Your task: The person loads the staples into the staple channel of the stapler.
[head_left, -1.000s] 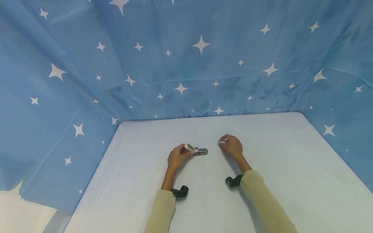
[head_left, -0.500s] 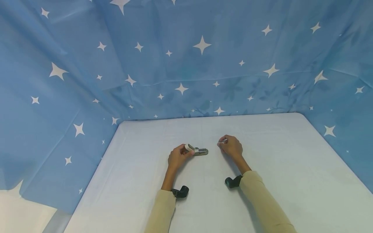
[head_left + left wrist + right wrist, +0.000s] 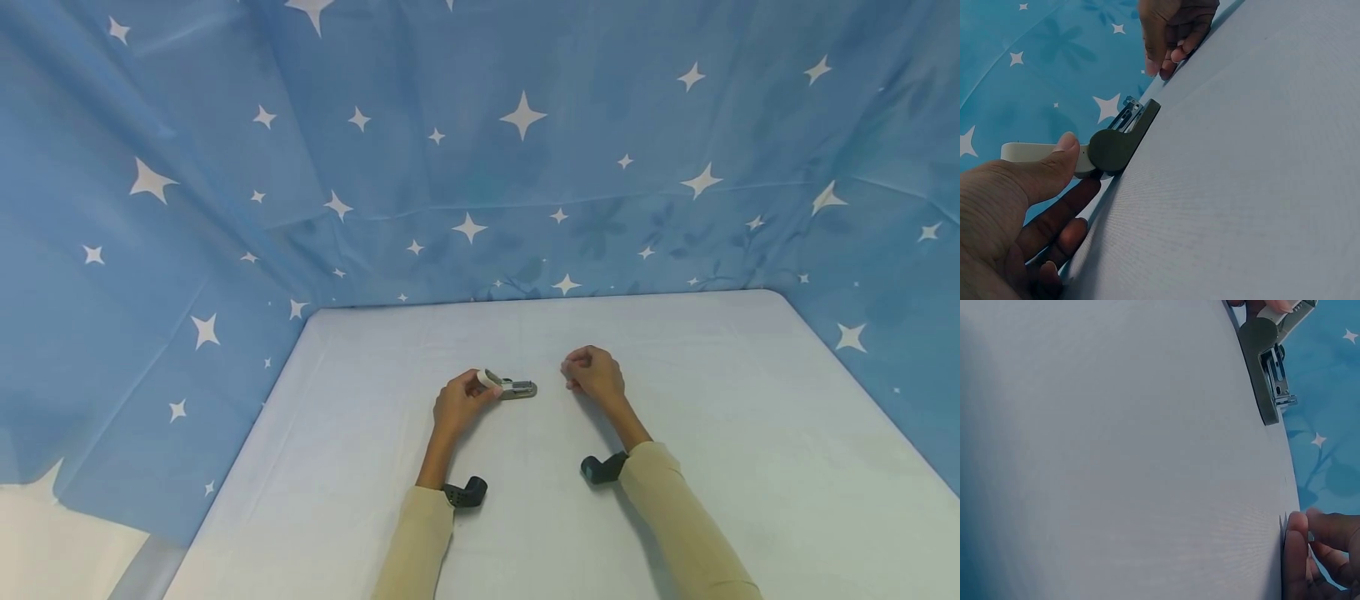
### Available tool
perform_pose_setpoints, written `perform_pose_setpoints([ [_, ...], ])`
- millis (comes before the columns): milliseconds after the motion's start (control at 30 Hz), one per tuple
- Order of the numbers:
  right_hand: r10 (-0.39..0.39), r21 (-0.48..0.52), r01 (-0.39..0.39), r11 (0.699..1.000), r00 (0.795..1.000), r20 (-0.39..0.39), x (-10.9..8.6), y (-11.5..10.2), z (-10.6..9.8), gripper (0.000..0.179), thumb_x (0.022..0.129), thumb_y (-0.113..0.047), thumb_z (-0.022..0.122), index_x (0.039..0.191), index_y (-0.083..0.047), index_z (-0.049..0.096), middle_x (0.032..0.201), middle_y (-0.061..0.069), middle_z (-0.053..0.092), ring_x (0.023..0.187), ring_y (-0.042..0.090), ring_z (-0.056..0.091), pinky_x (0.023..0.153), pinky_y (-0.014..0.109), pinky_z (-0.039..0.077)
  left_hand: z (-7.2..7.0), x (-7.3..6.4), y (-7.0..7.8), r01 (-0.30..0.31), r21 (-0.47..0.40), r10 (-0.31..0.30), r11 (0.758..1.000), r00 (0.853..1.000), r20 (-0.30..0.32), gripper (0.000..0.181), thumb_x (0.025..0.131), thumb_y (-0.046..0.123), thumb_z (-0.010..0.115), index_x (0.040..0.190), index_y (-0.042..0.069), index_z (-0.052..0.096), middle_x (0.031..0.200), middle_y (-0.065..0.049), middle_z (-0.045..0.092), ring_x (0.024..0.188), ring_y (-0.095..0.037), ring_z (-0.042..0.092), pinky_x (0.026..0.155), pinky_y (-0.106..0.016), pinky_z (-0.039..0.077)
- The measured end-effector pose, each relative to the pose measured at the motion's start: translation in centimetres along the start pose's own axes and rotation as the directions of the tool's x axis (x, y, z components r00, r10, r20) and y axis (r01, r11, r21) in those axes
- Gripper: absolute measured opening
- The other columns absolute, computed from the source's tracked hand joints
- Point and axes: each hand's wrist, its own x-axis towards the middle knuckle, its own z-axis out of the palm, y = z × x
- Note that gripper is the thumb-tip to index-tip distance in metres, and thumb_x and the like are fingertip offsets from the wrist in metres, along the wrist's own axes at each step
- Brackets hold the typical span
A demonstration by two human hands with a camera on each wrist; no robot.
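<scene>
A small two-tone stapler (image 3: 519,390), its raised top arm (image 3: 1029,152) cream and its flat base (image 3: 1264,400) dark olive-grey, lies unfolded on a white-covered table (image 3: 525,517), toward the far edge and roughly midway between the far corners. The person's left hand (image 3: 456,406) pinches the top arm between thumb and fingers. The right hand (image 3: 597,375) is low at the table, farther toward the right edge, fingers curled and thumb close to a fingertip; whether anything small is between them cannot be told.

The likeliest trouble is the base skidding or lifting, since no finger is seen pressing its front end down. A slackened left pinch might let the top arm drop over the exposed silver metal magazine (image 3: 1272,375). Anything tiny in the right fingertips, if present, could slip away unnoticed.

The stapler's rounded hinge (image 3: 1110,150) is just beside the left fingertips, with base and magazine reaching away toward the right edge; the right hand is apart from the front end
</scene>
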Motion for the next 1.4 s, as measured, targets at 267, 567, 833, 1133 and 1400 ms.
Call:
perform_pose_setpoints([
  [267,0.036,0.011,-0.036,0.999,0.999,0.022,0.3,0.4,0.1,0.023,0.093,-0.019,0.064,0.109,-0.003,0.067,0.088,0.009,0.07,0.059,0.004,0.063,0.056,0.02,0.05,0.0,-0.1,0.0,-0.005,-0.007,0.005,1.0,1.0,0.003,0.031,0.082,0.041,0.076,0.102,0.019,0.071,0.079,0.0,0.066,0.067,-0.01,0.047,0.061,-0.026,0.036],
  [567,0.055,0.161,-0.061,0.985,0.998,0.044,0.4,0.6,-0.2,0.026,0.095,-0.013,0.062,0.115,0.002,0.063,0.103,0.018,0.067,0.064,0.004,0.065,0.059,0.019,0.053,-0.2,0.0,0.2,-0.019,-0.007,0.019,1.0,1.0,-0.003,0.031,0.082,0.04,0.076,0.102,0.017,0.071,0.078,-0.001,0.066,0.065,-0.01,0.047,0.06,-0.026,0.036],
  [833,0.067,0.263,-0.085,0.961,0.995,0.077,0.5,1.1,-0.3,0.029,0.095,-0.013,0.062,0.119,0.002,0.061,0.103,0.017,0.068,0.063,0.002,0.066,0.06,0.019,0.054,-0.1,0.0,0.2,-0.013,-0.013,0.013,1.0,1.0,-0.004,0.031,0.082,0.04,0.077,0.102,0.017,0.071,0.078,-0.001,0.066,0.066,-0.01,0.047,0.061,-0.026,0.036],
  [1133,0.044,0.169,-0.052,0.984,0.998,0.051,0.2,1.0,-0.3,0.033,0.098,-0.021,0.059,0.125,-0.002,0.061,0.103,0.015,0.067,0.062,0.001,0.063,0.059,0.016,0.051,0.0,0.0,0.1,-0.01,-0.019,0.01,1.0,1.0,-0.005,0.029,0.082,0.04,0.077,0.101,0.018,0.071,0.078,-0.001,0.065,0.066,-0.01,0.047,0.061,-0.027,0.036],
  [1400,0.064,0.21,-0.077,0.975,0.996,0.067,0.1,0.8,-0.4,0.031,0.095,-0.019,0.065,0.117,0.002,0.063,0.093,0.01,0.07,0.062,0.002,0.063,0.061,0.016,0.052,-0.1,-0.1,0.1,-0.004,-0.026,0.004,1.0,1.0,-0.005,0.03,0.082,0.04,0.077,0.103,0.018,0.071,0.078,0.0,0.066,0.067,-0.01,0.048,0.061,-0.026,0.036],
])
